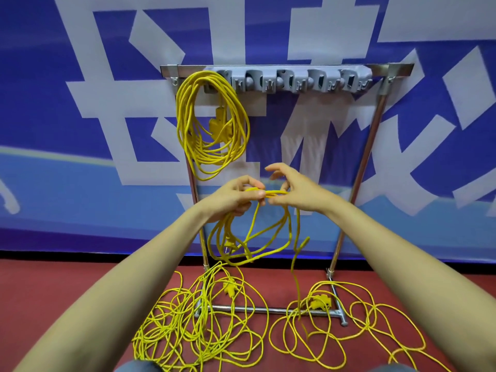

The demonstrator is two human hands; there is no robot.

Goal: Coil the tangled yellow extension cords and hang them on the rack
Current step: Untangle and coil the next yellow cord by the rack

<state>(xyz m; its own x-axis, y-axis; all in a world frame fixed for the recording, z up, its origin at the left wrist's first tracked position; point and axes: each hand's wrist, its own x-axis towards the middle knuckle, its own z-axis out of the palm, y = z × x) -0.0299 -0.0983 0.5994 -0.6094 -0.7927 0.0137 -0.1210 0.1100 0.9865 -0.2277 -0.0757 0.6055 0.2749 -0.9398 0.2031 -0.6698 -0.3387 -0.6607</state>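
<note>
Just in front of the rack [374, 146], the yellow cord [273, 193] runs level between both hands. The left hand [233, 197] has its grip clamped round the gathered loops, thumb on top. The right hand [295, 193] pinches the same strand, its upper fingers fanned loose. Loops dangle below, trailing down to the tangled cords [193, 331] sprawled over the red floor [67, 285] round the rack's base. One finished coil [212, 130] hangs at the left end of the grey hook bar [295, 80]. Behind it all, a blue-and-white banner [80, 124] fills the wall.
</note>
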